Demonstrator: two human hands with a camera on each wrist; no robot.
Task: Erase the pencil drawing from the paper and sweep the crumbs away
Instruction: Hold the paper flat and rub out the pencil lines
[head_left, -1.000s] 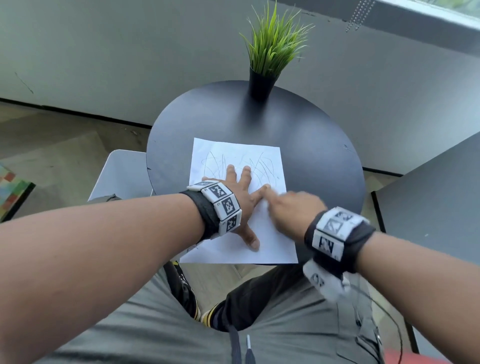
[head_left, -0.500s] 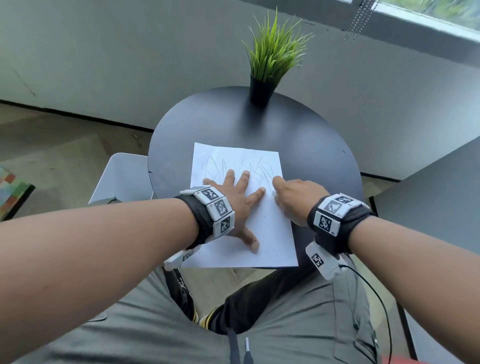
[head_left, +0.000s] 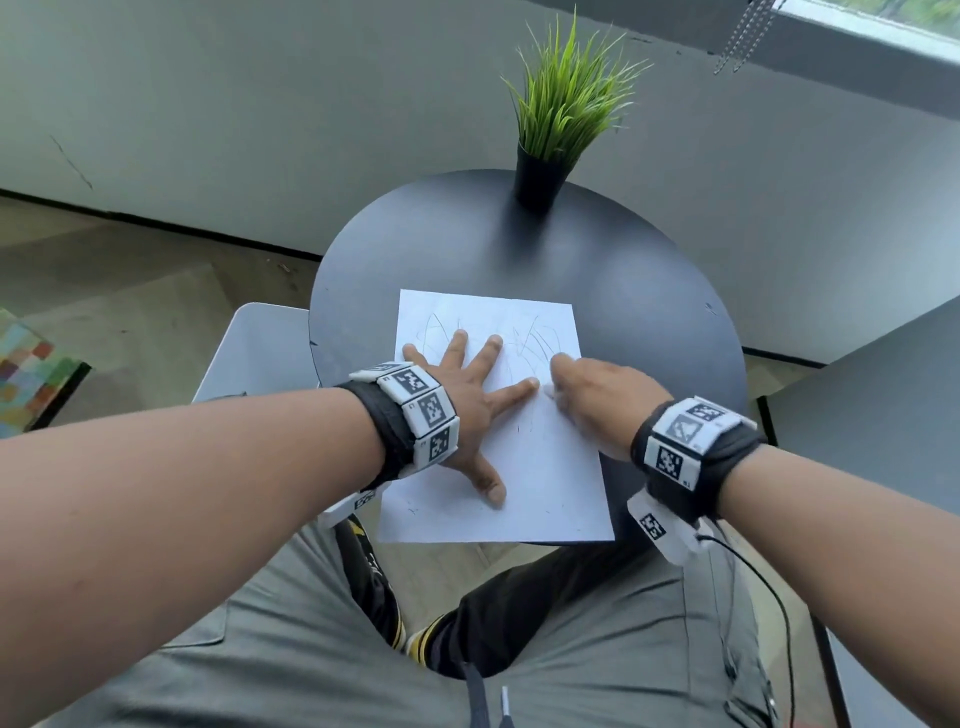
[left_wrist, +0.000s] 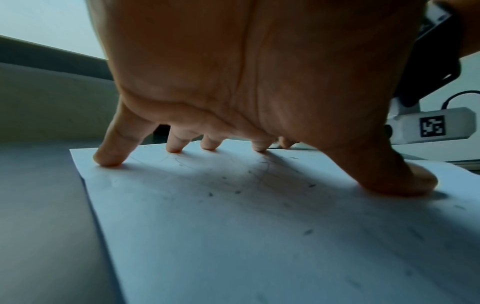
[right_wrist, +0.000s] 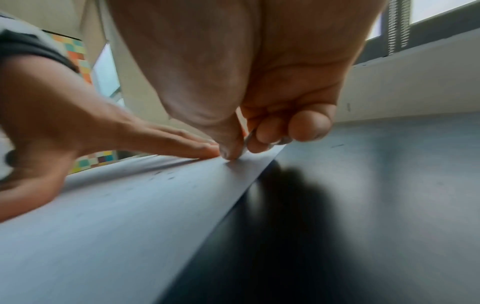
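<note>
honestly this looks like the middle of the job, not the end. the white sheet of paper (head_left: 540, 457) lies flat on the round black table (head_left: 649, 312), near edge right at the table's near rim. the left hand (head_left: 467, 410) is spread wide, fingertips and thumb pressing the sheet down so it can't slide. the right hand (head_left: 597, 400) is curled up at the right side of the sheet, thumb and fingers pinching something small and pale, i'd guess the eraser (right_wrist: 248, 142), though it's mostly hidden.

faint pencil scribbles (head_left: 530, 343) show on the far half, so erasing isn't finished. dark little crumbs (left_wrist: 259, 189) sit scattered over the near half, so the sweeping hasn't happened. a green grass plant in a black pot (head_left: 540, 156) stands at the far edge, well apart from everything.
</note>
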